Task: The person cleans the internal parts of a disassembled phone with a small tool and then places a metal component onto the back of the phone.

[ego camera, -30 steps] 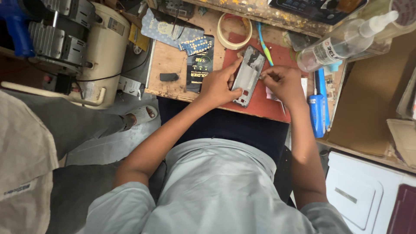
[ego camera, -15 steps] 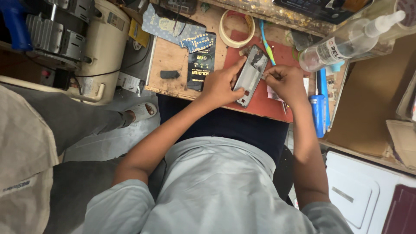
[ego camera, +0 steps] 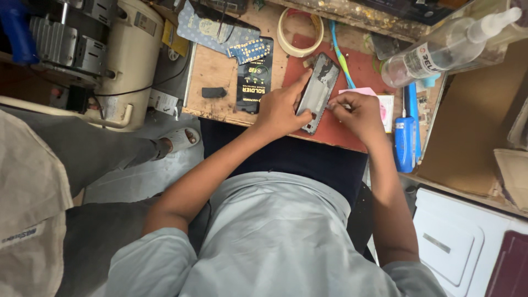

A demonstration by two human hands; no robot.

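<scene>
Since the earlier frames the opened phone (ego camera: 318,93) has settled lower against the red mat (ego camera: 360,69), with both hands shifted a little down over it. Now the left hand (ego camera: 279,110) lies on the phone's left edge, index finger stretched up along the side and the other fingers curled beneath, steadying it. At the phone's right edge, the right hand (ego camera: 360,113) has its fingertips drawn together, pinching something too small to make out. The phone lies tilted on the mat near the front of the wooden surface (ego camera: 217,71). Beside it lie a black packet (ego camera: 254,82), a roll of tape (ego camera: 300,30), a blue tool (ego camera: 405,140) and a clear spray bottle (ego camera: 445,47).
</scene>
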